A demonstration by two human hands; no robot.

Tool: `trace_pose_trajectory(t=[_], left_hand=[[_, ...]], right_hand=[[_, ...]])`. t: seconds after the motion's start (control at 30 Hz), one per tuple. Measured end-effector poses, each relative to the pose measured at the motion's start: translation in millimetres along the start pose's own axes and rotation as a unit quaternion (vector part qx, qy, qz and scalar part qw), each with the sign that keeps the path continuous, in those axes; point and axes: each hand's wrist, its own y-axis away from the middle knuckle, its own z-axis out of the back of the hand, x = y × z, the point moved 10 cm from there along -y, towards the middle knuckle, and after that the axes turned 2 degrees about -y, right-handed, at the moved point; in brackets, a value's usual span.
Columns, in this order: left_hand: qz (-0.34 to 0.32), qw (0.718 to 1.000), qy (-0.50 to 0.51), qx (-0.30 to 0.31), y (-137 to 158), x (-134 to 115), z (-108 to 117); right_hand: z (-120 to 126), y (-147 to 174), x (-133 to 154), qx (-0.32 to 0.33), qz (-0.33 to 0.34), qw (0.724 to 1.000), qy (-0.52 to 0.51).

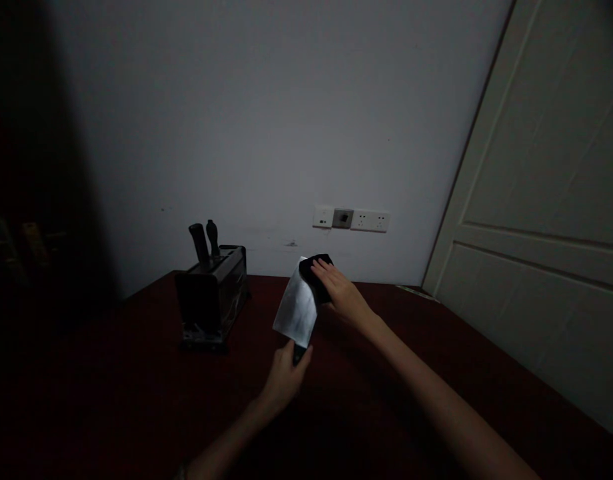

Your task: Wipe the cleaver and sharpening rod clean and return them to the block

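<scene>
Fingers of the left hand (282, 379) were closed around the black handle (299, 355) of a broad, rectangular cleaver with a silvery metal blade (295, 310); the cleaver was held tilted above the tabletop, its blade angled away from the wearer. Fingers of the right hand (345, 295), nearly straight, held a soft black cloth (309, 268) against the upper right part of the blade; the thumb was largely hidden. To the left, a dark, box-shaped knife holder with glossy sides (200, 307) stood on the dark red tabletop (161, 393), two black handles (212, 237) protruding from its top. Behind, white and grey socket plates (370, 221) lined a pale grey wall (266, 120); a pale panelled door (546, 220) stood at right
</scene>
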Motion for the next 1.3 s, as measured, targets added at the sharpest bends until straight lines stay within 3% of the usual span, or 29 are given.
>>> trace_pose_trajectory(t=[0.73,0.83,1.0,1.07,1.2,1.3], left_hand=[[0.042,0.993,-0.092,0.066,9.0,-4.2,-4.8],[0.045,0.990,-0.120,0.066,8.3,-2.2,-5.1],[0.041,0.989,-0.127,0.062,4.8,1.7,-5.3],[0.034,0.989,-0.132,0.064,5.1,0.4,-7.0],[0.031,0.983,-0.163,0.079,9.3,-2.2,-12.6],[0.027,0.984,-0.159,0.082,10.1,-1.7,-13.6]], right_hand=[[3.8,-5.5,-12.8,0.006,-0.019,1.000,0.008],[-7.0,-2.8,3.6,0.016,-0.014,1.000,0.008],[-51.6,15.3,60.7,0.116,0.084,0.989,-0.021],[-50.7,13.5,53.9,0.109,0.072,0.991,-0.015],[-20.4,-0.6,0.2,0.029,-0.043,0.998,0.021],[-19.6,3.8,1.1,0.021,-0.057,0.998,0.021]])
